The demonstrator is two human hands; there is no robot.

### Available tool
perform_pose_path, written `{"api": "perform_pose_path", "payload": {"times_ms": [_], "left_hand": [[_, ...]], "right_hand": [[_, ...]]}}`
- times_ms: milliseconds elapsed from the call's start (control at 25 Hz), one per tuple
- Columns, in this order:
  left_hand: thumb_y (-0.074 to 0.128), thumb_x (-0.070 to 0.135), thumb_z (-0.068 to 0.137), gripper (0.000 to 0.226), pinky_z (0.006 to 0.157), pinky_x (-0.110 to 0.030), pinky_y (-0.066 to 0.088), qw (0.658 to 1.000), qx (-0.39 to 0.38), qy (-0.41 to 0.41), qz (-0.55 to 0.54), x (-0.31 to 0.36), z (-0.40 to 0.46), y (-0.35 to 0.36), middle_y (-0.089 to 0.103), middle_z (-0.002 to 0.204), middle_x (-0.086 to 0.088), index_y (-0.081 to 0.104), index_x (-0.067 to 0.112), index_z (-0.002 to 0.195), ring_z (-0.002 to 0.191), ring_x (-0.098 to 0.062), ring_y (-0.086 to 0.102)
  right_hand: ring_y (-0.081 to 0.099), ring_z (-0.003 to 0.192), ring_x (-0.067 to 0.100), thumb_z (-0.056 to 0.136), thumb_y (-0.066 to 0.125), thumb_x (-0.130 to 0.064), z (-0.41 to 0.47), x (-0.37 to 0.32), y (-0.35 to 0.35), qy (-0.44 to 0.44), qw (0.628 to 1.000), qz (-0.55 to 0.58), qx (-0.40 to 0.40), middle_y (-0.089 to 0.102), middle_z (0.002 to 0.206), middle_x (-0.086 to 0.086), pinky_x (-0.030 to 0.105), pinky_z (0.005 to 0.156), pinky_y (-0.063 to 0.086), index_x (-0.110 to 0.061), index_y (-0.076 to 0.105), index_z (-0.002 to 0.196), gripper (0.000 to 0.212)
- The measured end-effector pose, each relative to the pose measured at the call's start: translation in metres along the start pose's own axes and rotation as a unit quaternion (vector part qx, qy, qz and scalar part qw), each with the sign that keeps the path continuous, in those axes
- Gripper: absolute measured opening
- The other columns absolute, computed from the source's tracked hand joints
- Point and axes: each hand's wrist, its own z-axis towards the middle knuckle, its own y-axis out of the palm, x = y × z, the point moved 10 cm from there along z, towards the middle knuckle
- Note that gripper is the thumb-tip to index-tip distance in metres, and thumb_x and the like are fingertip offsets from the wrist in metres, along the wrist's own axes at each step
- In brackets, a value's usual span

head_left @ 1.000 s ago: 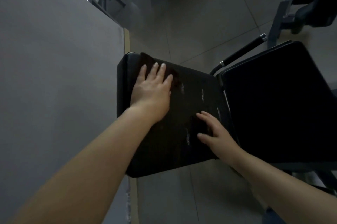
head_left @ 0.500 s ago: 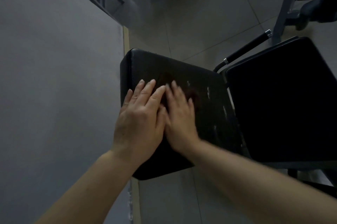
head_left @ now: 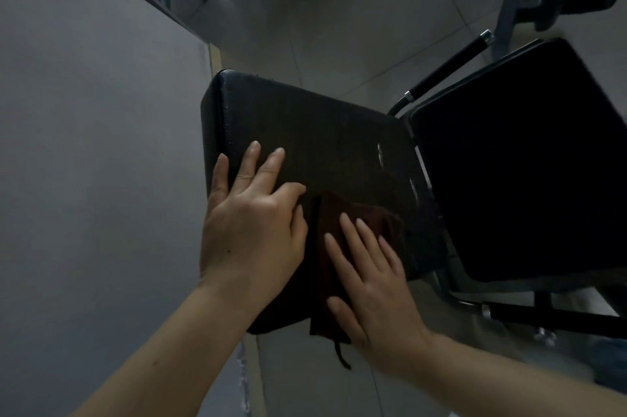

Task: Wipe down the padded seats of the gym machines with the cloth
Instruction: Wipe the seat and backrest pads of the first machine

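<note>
Pressing the dark brown cloth (head_left: 353, 223) flat under my right hand (head_left: 373, 284), I now have it near the front edge of the black padded seat (head_left: 305, 131), a corner and loose thread hanging over that edge. A moment ago both hands sat together mid-seat with the cloth hidden beneath; since then my left hand (head_left: 251, 230) has slid to the seat's left border. Neither grip is clamped: fingers lie straight on both, the left bare on the vinyl. I judge this seat nearly done, with the upright backrest pad (head_left: 522, 158) beside it not yet wiped.
</note>
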Motion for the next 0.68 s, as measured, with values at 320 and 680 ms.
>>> {"api": "perform_pose_path", "payload": {"times_ms": [320,680], "left_hand": [[0.066,0.025,0.079,0.016,0.113,-0.04,0.029,0.998,0.004,0.031,-0.046,0.007,0.002,-0.003,0.066,0.12,-0.004,0.074,0.021,0.093,0.125,-0.022,0.052],[0.067,0.025,0.077,0.028,0.113,-0.043,0.026,0.996,-0.079,0.025,0.02,0.023,-0.017,0.01,0.056,0.135,-0.007,0.071,0.021,0.104,0.132,-0.024,0.044]], "right_hand": [[0.008,0.146,0.023,0.098,0.027,-0.048,0.196,0.079,-0.04,0.121,0.991,0.004,0.05,0.009,0.16,0.0,0.051,0.115,0.017,-0.034,0.014,0.15,0.056],[-0.014,0.143,0.027,0.083,-0.003,-0.068,0.012,0.042,0.005,0.121,0.988,-0.012,-0.099,-0.023,0.154,0.007,0.053,0.116,0.011,-0.027,-0.02,0.146,0.076]]}}
